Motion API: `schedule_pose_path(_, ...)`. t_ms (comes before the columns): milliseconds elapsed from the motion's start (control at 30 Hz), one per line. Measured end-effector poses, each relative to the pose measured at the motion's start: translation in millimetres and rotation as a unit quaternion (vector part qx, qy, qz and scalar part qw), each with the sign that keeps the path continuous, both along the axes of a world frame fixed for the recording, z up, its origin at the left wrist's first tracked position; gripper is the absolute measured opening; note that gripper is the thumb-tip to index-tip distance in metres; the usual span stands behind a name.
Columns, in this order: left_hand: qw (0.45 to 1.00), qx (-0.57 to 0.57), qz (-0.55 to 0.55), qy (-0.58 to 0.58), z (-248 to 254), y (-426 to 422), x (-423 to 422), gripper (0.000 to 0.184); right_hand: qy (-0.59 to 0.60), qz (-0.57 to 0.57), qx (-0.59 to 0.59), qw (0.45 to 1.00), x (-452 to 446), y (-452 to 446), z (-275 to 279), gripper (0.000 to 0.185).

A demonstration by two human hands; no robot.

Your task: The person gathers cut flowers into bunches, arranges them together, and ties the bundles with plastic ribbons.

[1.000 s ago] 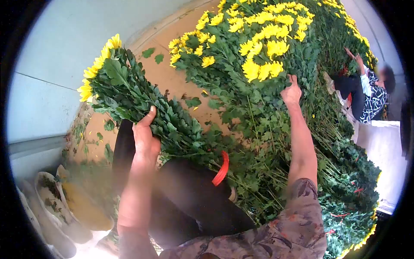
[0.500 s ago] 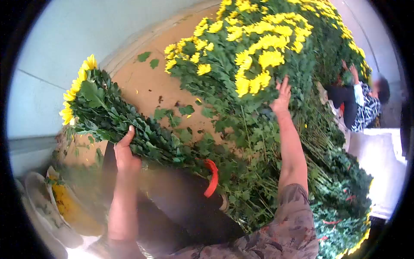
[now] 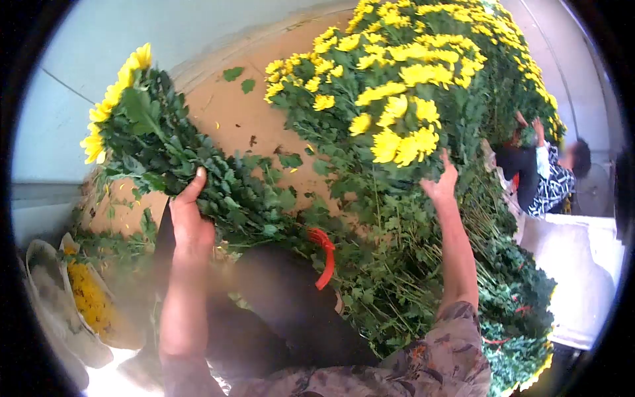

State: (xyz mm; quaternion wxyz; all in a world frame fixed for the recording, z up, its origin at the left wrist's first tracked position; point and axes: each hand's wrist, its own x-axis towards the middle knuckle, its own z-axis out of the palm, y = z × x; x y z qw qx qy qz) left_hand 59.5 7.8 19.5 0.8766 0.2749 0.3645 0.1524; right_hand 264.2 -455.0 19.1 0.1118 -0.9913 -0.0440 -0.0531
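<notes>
My left hand (image 3: 192, 215) is closed around a thick bunch of yellow chrysanthemums (image 3: 172, 149), thumb on top of the leaves. Its blooms point up and to the left, and the stems run down to the right over my dark-trousered knee. My right hand (image 3: 441, 184) is beside a cluster of yellow blooms (image 3: 405, 135) at the front of the large heap of chrysanthemums (image 3: 390, 218). Its fingers are spread, close to the leaves below those blooms; whether they touch them I cannot tell.
A red strip (image 3: 324, 258) lies by my knee. Open sacks with yellow petals (image 3: 89, 298) stand at lower left. Bundles with red ties (image 3: 522, 309) lie at lower right. Another person (image 3: 552, 172) sits at the far right. Loose leaves are scattered over the brown floor (image 3: 218, 109).
My right hand has come down and nearer, and the front blooms have shifted and turned. The bunch in my left hand sits slightly higher in view.
</notes>
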Motion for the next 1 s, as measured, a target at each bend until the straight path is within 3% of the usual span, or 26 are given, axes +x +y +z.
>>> schedule_pose_path(100, 0.999, -0.014, 0.001, 0.033, -1, 6, -6, 0.036, 0.006, 0.072, -0.025, 0.997, -32, 57, 32, 0.077)
schedule_pose_path(167, 1.0, -0.009, 0.006, 0.001, -10, 10, -10, 0.038, 0.11, 0.024, -0.052, 0.992, -41, 107, 35, 0.064)
schedule_pose_path(233, 1.0, -0.001, 0.01, 0.013, -2, 11, -11, 0.037, 0.132, 0.075, -0.128, 0.98, -42, 136, 1, 0.056)
schedule_pose_path(300, 0.999, 0.004, 0.017, 0.032, 1, 15, -12, 0.037, 0.059, 0.152, -0.123, 0.979, -43, 145, -77, 0.049)
schedule_pose_path(333, 0.999, 0.004, 0.02, 0.043, 1, 17, -11, 0.037, 0.087, 0.193, -0.309, 0.927, -50, 163, -85, 0.049)
schedule_pose_path(400, 0.998, 0.004, 0.022, 0.057, 1, 21, -12, 0.037, 0.16, 0.199, -0.357, 0.899, -58, 178, -109, 0.081)
schedule_pose_path(467, 0.999, 0.003, 0.033, 0.038, -2, 24, -12, 0.038, 0.162, 0.212, -0.315, 0.911, -74, 177, -121, 0.083)
schedule_pose_path(600, 1.0, -0.017, 0.005, 0.022, -5, 26, -11, 0.038, 0.197, 0.255, -0.228, 0.919, -89, 157, -82, 0.071)
schedule_pose_path(667, 0.999, -0.025, 0.003, 0.034, -3, 24, -10, 0.037, 0.172, 0.271, -0.142, 0.936, -86, 140, -51, 0.045)
schedule_pose_path(733, 0.998, 0.009, 0.016, 0.06, 0, 19, -6, 0.037, 0.134, 0.213, -0.028, 0.968, -68, 118, -36, 0.037)
schedule_pose_path(800, 0.998, 0.012, 0.015, 0.054, -5, 19, -7, 0.036, 0.103, 0.076, 0.086, 0.988, -45, 102, -19, 0.034)
schedule_pose_path(867, 0.998, 0.014, 0.029, 0.057, -2, 16, -5, 0.036, -0.027, 0.078, 0.15, 0.985, -15, 76, -17, 0.029)
schedule_pose_path(933, 0.998, -0.036, -0.008, 0.055, 2, 19, -7, 0.035, -0.112, 0.035, 0.109, 0.987, 15, 42, -22, 0.034)
schedule_pose_path(1000, 0.998, -0.02, -0.004, 0.06, 11, 12, -6, 0.037, -0.24, -0.042, -0.014, 0.97, 43, 13, -17, 0.049)
